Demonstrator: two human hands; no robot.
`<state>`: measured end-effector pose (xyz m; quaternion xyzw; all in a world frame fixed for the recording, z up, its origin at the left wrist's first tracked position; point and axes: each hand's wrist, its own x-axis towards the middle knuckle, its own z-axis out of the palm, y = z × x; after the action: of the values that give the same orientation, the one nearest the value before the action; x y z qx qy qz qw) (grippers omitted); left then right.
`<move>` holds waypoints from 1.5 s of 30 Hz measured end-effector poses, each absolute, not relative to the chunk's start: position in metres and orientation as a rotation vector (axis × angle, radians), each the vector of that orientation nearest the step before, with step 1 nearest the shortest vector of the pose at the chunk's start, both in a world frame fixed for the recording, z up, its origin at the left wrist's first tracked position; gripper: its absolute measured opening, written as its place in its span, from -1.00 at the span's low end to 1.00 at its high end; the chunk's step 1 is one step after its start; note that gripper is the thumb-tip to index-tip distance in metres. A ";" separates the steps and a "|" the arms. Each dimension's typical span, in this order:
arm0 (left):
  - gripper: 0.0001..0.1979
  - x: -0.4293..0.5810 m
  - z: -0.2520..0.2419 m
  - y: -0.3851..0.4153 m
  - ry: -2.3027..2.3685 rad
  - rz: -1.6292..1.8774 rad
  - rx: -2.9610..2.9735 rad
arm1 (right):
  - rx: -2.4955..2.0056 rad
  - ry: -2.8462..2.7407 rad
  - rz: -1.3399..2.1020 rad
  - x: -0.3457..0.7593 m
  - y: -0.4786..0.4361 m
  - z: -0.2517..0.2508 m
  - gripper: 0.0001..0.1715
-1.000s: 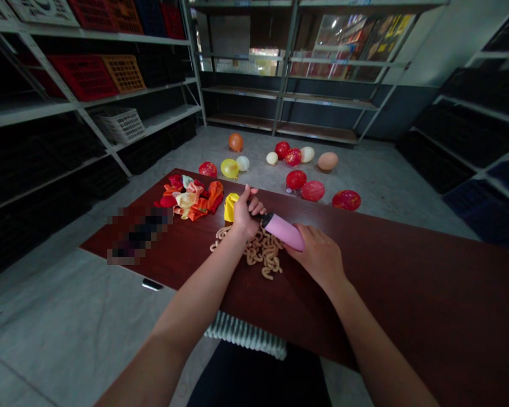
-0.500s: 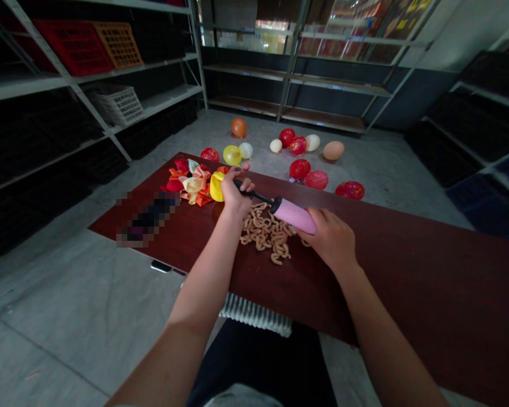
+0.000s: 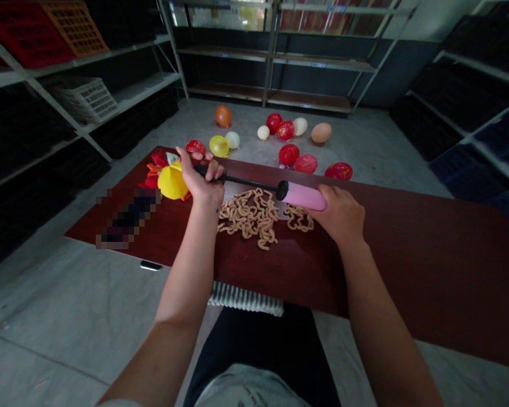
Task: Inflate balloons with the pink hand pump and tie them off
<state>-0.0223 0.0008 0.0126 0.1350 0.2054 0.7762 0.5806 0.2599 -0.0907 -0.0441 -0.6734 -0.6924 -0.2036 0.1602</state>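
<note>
Clamping the right hand (image 3: 341, 215) round the pink pump barrel (image 3: 306, 196), right of the tan loop pile (image 3: 250, 215); fisting the left hand (image 3: 203, 182) on the black end (image 3: 202, 169), left of that pile, against a yellow balloon (image 3: 172, 182). Likely handling light and stiff, best gripped at both ends.

bare table (image 3: 428, 254) right of the pump (image 3: 305, 196), tan loop pile (image 3: 252, 215) under it, limp balloons (image 3: 151, 172) heaped left

The table (image 3: 407, 254) is glossy reddish wood. The pump (image 3: 304, 195) has a smooth, faintly shiny pink plastic barrel and a dark matt rod. The yellow balloon (image 3: 172, 182) near the far left corner looks like soft rubber. The tan loops (image 3: 250, 215) are matt.
</note>
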 end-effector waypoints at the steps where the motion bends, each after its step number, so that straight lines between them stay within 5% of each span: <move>1: -0.49 -0.020 0.012 -0.001 0.496 1.808 0.314 | -1.928 -1.982 -0.561 0.261 -0.091 -0.044 -0.44; 23: -0.54 0.051 -0.003 -0.027 0.607 1.574 0.318 | -1.940 -2.066 -0.171 0.214 -0.101 -0.046 -0.45; 45: -0.54 0.006 0.002 -0.007 0.423 1.736 0.256 | -1.797 -2.072 -0.577 0.249 -0.085 -0.059 -0.46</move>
<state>0.0058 -0.0066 0.0016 0.1114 0.1840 0.7547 0.6198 0.2487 -0.0848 -0.0593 -0.6320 -0.7287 -0.2029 0.1683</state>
